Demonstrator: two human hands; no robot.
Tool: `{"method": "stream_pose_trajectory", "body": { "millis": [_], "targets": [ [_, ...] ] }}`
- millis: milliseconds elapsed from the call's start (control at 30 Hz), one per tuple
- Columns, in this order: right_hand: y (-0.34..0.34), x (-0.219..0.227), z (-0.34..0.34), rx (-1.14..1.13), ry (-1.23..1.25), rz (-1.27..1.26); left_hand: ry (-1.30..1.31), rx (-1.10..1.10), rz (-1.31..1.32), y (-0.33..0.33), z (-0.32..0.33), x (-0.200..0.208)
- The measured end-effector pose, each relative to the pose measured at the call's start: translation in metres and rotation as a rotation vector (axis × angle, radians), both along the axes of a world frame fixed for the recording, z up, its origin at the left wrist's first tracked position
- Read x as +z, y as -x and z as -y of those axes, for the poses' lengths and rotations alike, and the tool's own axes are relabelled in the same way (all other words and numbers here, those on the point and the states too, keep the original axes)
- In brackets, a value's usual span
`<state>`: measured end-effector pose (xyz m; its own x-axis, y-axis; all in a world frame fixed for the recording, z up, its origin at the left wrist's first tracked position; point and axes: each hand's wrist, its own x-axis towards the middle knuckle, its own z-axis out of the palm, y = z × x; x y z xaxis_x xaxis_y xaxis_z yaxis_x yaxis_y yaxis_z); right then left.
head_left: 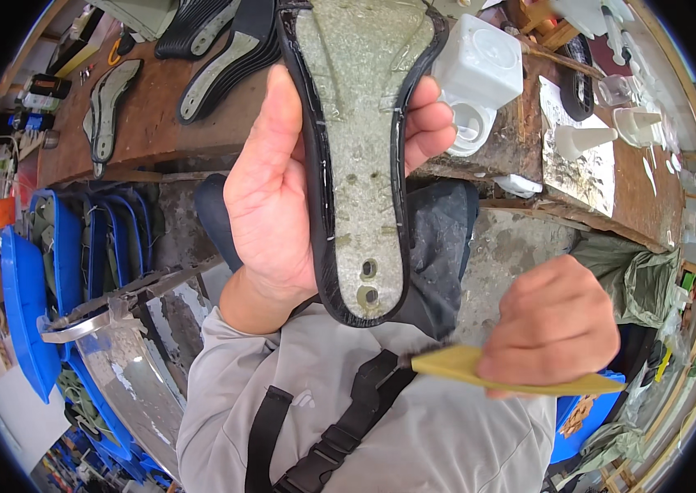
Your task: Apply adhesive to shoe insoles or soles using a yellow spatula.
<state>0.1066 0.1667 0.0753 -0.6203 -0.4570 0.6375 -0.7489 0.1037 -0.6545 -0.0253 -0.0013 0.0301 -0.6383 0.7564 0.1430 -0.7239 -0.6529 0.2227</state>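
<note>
My left hand (270,193) holds up a long tapering strap-like piece (360,181), its thumb along one edge and its fingers round the other. The piece has a greyish-green, shiny face, a raised black rim and two holes near its rounded lower end. Its wide upper end runs out of view. Lower right, my right hand (553,320) is closed round a flat yellow-handled brush (447,366) with a small dark tip pointing left. The brush is apart from the piece and slightly blurred.
On the wooden bench (151,123) lie stacks of similar black-edged pieces (229,70). A white plastic container (479,62) stands right of the held piece, near white nozzles (582,141) on stained paper. Blue bins (27,304) with green pieces stand at left beside a metal-edged stand (134,370).
</note>
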Motion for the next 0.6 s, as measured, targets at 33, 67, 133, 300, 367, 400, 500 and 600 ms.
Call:
{"method": "stream_pose_trajectory", "body": {
  "millis": [33, 67, 133, 300, 367, 400, 500, 600],
  "targets": [
    [0.003, -0.005, 0.002, 0.004, 0.003, 0.001, 0.003, 0.004, 0.001, 0.001, 0.0, 0.0],
    [0.007, -0.012, 0.008, -0.263, 0.102, -0.129, -0.006, 0.029, -0.032, 0.002, -0.001, 0.0],
    [0.009, -0.014, 0.013, -0.514, 0.135, -0.095, -0.02, 0.044, -0.062, 0.002, -0.004, 0.0],
    [-0.001, -0.017, 0.018, -0.158, 0.204, -0.028, 0.093, 0.155, -0.072, 0.0, -0.004, 0.004],
    [0.008, -0.029, 0.031, -0.554, 0.231, -0.22, 0.094, 0.162, -0.093, -0.003, -0.005, 0.003],
    [0.009, -0.027, 0.033, -0.486, 0.161, -0.207, 0.107, 0.174, -0.103, -0.004, -0.005, 0.004],
    [-0.008, -0.019, 0.021, -0.247, 0.284, -0.007, 0.082, 0.171, -0.156, -0.005, -0.006, 0.0],
    [0.008, -0.02, 0.024, -0.491, 0.246, -0.044, 0.107, 0.145, -0.139, -0.011, -0.006, 0.006]
  ]
}}
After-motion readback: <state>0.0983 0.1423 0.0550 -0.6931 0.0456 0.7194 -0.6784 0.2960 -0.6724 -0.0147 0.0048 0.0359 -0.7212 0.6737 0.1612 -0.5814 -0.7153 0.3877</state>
